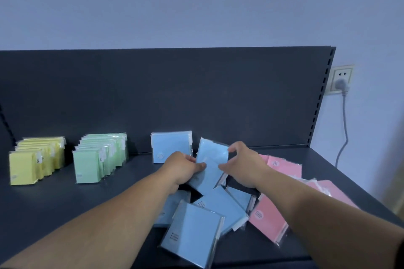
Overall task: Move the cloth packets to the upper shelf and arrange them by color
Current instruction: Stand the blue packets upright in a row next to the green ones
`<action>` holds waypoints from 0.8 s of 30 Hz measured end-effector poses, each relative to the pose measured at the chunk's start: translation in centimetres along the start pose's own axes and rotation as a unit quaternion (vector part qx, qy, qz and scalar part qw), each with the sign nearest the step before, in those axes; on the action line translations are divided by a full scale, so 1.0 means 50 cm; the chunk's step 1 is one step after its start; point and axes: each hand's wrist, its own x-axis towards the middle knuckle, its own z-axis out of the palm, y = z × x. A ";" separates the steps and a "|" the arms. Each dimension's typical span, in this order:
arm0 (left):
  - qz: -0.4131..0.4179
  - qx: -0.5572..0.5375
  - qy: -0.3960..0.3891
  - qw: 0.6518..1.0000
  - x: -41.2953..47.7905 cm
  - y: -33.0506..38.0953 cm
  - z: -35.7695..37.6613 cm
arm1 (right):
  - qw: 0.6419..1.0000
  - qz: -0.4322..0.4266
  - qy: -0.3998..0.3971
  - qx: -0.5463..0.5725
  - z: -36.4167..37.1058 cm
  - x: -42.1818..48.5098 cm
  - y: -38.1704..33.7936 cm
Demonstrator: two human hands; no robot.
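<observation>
On the dark shelf (65, 199) a row of yellow packets (35, 161) stands at the left, and a row of green packets (98, 159) stands beside it. One blue packet (170, 144) stands upright against the back panel. Both hands hold a tilted blue packet (211, 160) just right of it: my left hand (185, 168) grips its left edge, my right hand (242, 164) pinches its top right corner. Several loose blue packets (192, 229) lie below the hands. Pink packets (269, 216) lie scattered at the right.
A dark back panel (175, 94) closes the rear of the shelf, with a slotted upright (321, 98) at its right end. On the wall to the right is a socket (341, 78) with a plug and a hanging grey cable (344, 137).
</observation>
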 end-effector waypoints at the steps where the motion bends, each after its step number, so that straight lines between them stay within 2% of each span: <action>1: 0.011 -0.033 -0.007 0.999 -0.002 -0.001 -0.002 | 0.998 0.015 0.017 0.050 -0.006 -0.002 -0.001; 3: 0.029 -0.069 -0.020 0.997 -0.007 -0.003 -0.007 | 0.991 0.032 0.028 0.128 -0.015 -0.003 0.001; 7: 0.047 -0.093 -0.068 0.992 -0.014 -0.010 -0.019 | 0.982 0.027 0.002 0.187 -0.018 0.002 0.000; 10: 0.060 -0.091 -0.104 0.989 -0.018 -0.012 -0.025 | 0.969 0.003 0.039 0.244 -0.020 0.008 -0.014; 12: 0.100 -0.083 -0.051 0.990 -0.025 -0.003 -0.030 | 0.968 -0.050 0.080 0.231 -0.026 0.008 -0.031; 15: 0.206 -0.032 0.097 0.973 -0.029 0.014 -0.049 | 0.965 -0.142 0.113 0.188 -0.030 0.008 -0.057; 18: 0.282 0.016 0.128 0.951 -0.032 0.023 -0.077 | 0.959 -0.201 0.101 0.174 -0.021 0.004 -0.082; 21: 0.257 -0.012 0.138 0.957 -0.030 0.014 -0.100 | 0.953 -0.215 0.098 0.191 -0.005 0.004 -0.100; 24: 0.190 -0.119 0.140 0.964 -0.031 0.001 -0.116 | 0.920 -0.171 0.099 0.338 0.013 0.004 -0.122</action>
